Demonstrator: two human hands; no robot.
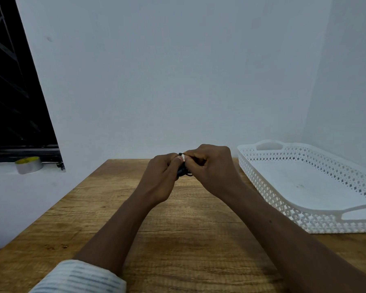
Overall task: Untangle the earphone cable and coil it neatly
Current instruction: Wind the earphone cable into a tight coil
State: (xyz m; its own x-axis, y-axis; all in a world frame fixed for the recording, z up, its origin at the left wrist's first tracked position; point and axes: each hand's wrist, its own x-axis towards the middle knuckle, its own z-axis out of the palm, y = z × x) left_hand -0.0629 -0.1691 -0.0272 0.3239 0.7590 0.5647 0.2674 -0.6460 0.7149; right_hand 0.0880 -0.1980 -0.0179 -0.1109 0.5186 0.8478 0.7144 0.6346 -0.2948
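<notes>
A small black bundle of earphone cable (182, 171) is held between both hands above the far middle of the wooden table (178, 240). My left hand (161, 176) grips it from the left, thumb on top. My right hand (211, 166) pinches it from the right, with a black tip poking out above its fingers. Most of the cable is hidden inside the two hands; only a short loop shows below them.
A white perforated plastic tray (347, 227) with handles lies on the table at the right, against the wall corner. A roll of tape (29, 164) sits on the window ledge at the left. The pale wall stands just behind the table.
</notes>
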